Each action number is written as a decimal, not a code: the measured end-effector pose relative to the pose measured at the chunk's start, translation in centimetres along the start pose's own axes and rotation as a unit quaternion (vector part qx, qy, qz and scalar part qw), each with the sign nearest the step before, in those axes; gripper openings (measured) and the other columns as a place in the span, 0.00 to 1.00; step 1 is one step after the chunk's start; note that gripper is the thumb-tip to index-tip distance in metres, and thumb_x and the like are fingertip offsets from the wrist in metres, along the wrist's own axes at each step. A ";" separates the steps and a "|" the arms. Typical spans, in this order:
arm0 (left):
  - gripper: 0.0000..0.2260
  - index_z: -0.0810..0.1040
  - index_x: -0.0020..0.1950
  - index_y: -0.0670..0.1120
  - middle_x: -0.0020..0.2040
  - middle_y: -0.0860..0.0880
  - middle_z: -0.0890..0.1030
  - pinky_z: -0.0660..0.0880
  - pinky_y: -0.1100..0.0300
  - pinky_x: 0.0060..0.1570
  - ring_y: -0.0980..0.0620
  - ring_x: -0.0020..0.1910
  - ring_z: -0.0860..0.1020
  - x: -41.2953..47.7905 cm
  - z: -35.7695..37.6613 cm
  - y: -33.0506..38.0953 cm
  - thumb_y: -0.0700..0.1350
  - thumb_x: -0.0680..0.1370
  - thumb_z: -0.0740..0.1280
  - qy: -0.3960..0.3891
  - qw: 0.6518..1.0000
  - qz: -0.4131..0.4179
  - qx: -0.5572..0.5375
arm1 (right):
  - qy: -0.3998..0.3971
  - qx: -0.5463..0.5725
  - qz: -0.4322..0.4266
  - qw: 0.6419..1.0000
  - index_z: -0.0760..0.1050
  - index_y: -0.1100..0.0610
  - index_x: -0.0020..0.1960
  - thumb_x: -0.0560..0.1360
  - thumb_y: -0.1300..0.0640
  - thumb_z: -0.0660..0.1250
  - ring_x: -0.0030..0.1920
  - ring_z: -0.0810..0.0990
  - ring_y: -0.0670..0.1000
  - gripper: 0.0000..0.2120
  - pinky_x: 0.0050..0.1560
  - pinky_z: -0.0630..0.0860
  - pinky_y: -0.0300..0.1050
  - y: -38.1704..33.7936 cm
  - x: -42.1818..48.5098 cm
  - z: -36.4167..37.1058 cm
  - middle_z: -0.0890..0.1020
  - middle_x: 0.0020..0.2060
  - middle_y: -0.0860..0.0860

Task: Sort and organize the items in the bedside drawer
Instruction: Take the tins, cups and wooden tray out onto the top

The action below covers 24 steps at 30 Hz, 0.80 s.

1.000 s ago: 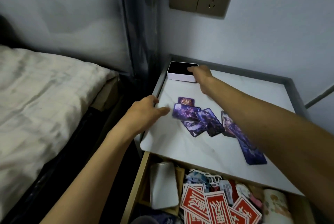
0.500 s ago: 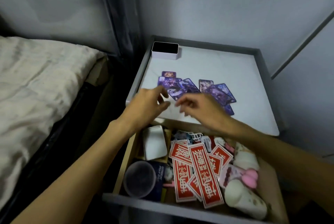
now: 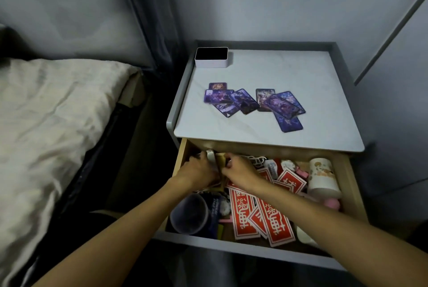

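The bedside drawer [image 3: 231, 245] is pulled open and crammed with items. Both hands are at its back left corner. My left hand [image 3: 199, 171] grips a white flat box [image 3: 209, 154], which is tilted up and mostly hidden by my fingers. My right hand [image 3: 238, 168] has its fingers curled on the edge of a tan tray [image 3: 221, 162] that the white box sits in. Several red paper packets [image 3: 273, 219] lie in the middle of the drawer. On the nightstand top [image 3: 324, 106], purple picture cards [image 3: 252, 101] lie spread out.
A white tin with a black top [image 3: 212, 57] stands at the top's back left corner. The drawer also holds a dark cup [image 3: 188, 215], a white cartoon mug [image 3: 323, 178] and a pink item [image 3: 332, 203]. A bed [image 3: 58, 124] lies to the left.
My right hand left the white tin and came back across the cards. Both hands dropped from above the nightstand top into the drawer's back left corner and took hold there.
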State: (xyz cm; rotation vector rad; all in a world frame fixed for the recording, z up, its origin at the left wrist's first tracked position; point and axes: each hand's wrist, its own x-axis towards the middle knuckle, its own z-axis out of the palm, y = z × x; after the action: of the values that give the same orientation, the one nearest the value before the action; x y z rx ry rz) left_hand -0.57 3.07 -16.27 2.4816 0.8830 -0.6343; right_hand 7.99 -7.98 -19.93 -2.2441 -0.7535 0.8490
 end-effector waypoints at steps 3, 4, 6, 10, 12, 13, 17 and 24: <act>0.30 0.59 0.75 0.43 0.72 0.41 0.68 0.70 0.46 0.62 0.35 0.65 0.71 0.4 0.2 0.5 0.59 0.80 0.60 0.005 1.000 0.007 0.006 | -0.004 0.113 0.065 0.992 0.75 0.56 0.59 0.71 0.61 0.66 0.44 0.81 0.57 0.16 0.44 0.77 0.49 -0.2 1.5 0.3 0.82 0.44 0.57; 0.29 0.60 0.75 0.43 0.72 0.40 0.67 0.69 0.46 0.64 0.35 0.66 0.70 0.4 0.2 0.6 0.59 0.81 0.59 0.004 1.000 0.010 0.002 | -0.007 0.141 0.079 0.987 0.75 0.57 0.60 0.73 0.63 0.66 0.40 0.80 0.55 0.16 0.40 0.76 0.47 -0.2 1.7 0.2 0.81 0.41 0.55; 0.30 0.60 0.74 0.42 0.72 0.37 0.65 0.68 0.46 0.66 0.35 0.68 0.68 0.2 0.0 0.8 0.60 0.80 0.62 0.000 1.000 -0.001 -0.021 | -0.029 0.168 0.097 0.981 0.75 0.59 0.59 0.75 0.65 0.64 0.32 0.76 0.50 0.13 0.31 0.71 0.40 -0.2 1.8 -0.1 0.78 0.35 0.53; 0.40 0.58 0.77 0.44 0.72 0.36 0.60 0.69 0.47 0.67 0.34 0.67 0.69 0.5 -0.5 0.6 0.59 0.72 0.71 0.006 0.995 -0.035 -0.089 | -0.044 0.204 0.091 0.974 0.76 0.66 0.56 0.77 0.71 0.59 0.29 0.71 0.49 0.11 0.24 0.67 0.32 0.0 1.3 -0.6 0.74 0.33 0.54; 0.43 0.59 0.76 0.45 0.71 0.36 0.63 0.68 0.48 0.68 0.35 0.68 0.67 0.2 -1.2 0.5 0.60 0.69 0.73 0.005 0.994 -0.027 -0.106 | -0.031 0.212 0.093 0.972 0.76 0.64 0.56 0.78 0.70 0.59 0.32 0.74 0.49 0.10 0.26 0.69 0.32 0.3 1.1 -1.0 0.77 0.37 0.57; 0.44 0.61 0.76 0.46 0.70 0.37 0.66 0.69 0.48 0.67 0.36 0.68 0.68 -0.1 -1.8 0.5 0.62 0.66 0.72 0.002 0.993 -0.021 -0.116 | -0.023 0.209 0.099 0.973 0.76 0.64 0.57 0.79 0.68 0.60 0.35 0.76 0.50 0.09 0.29 0.71 0.33 0.5 1.0 -1.3 0.79 0.41 0.59; 0.35 0.69 0.70 0.49 0.64 0.47 0.76 0.74 0.52 0.62 0.48 0.60 0.75 -1.7 -4.3 -0.4 0.57 0.66 0.73 -0.032 0.983 0.032 -0.176 | 0.003 0.146 0.104 0.984 0.76 0.60 0.59 0.78 0.62 0.65 0.39 0.80 0.52 0.10 0.38 0.78 0.44 1.8 0.4 -2.0 0.82 0.45 0.56; 0.29 0.68 0.65 0.53 0.57 0.50 0.74 0.77 0.55 0.55 0.51 0.52 0.76 -4.3 -7.5 -2.2 0.48 0.68 0.77 -0.041 0.985 0.064 -0.154 | -0.106 0.052 -0.036 0.992 0.74 0.53 0.63 0.79 0.53 0.67 0.50 0.80 0.45 0.14 0.49 0.76 0.36 -0.7 -5.1 -1.9 0.80 0.50 0.44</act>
State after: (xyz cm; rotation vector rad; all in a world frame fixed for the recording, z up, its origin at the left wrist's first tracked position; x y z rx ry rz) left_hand -2.95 6.54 -8.41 2.1984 0.7218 -0.5105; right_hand 5.94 -11.61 -16.42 -2.0443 -0.8616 1.0769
